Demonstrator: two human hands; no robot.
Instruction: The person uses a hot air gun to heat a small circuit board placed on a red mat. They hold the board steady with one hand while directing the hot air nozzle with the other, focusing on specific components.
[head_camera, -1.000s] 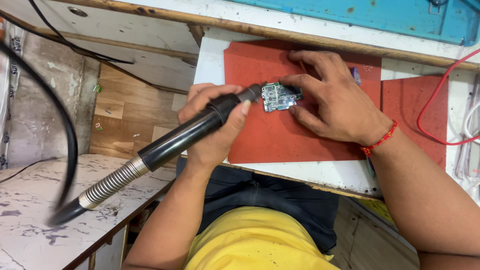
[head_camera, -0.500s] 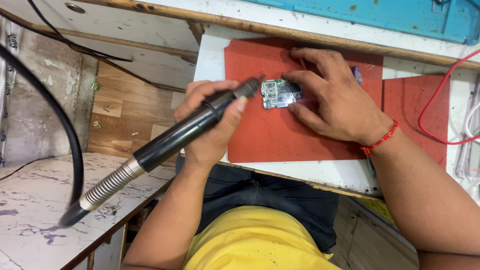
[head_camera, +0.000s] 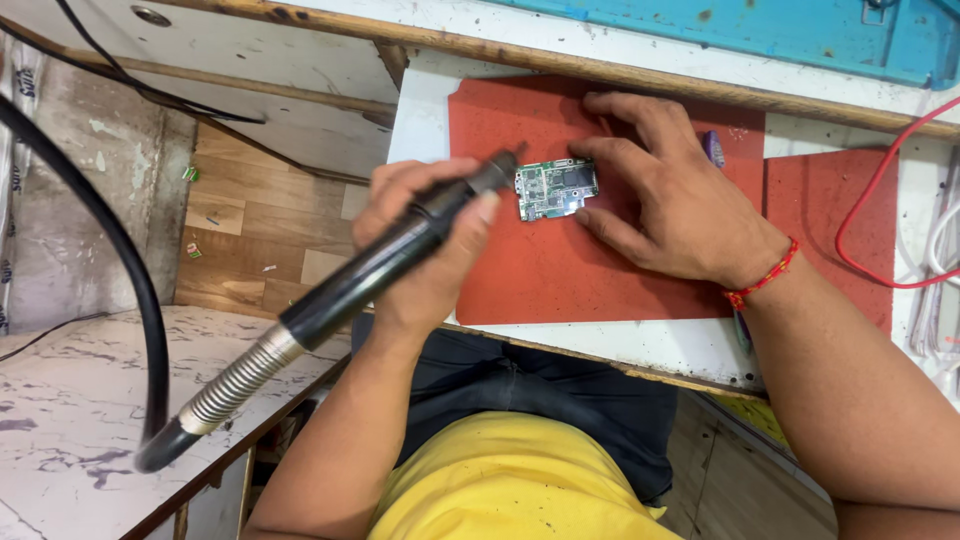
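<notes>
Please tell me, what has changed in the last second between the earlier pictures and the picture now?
The left hand has drawn the black hot-air handpiece back a little: its nozzle, which was over the circuit board, now sits just off the board's left edge. Nothing was picked up or released. The right hand remains on the board, which lies on the red mat as before.
</notes>
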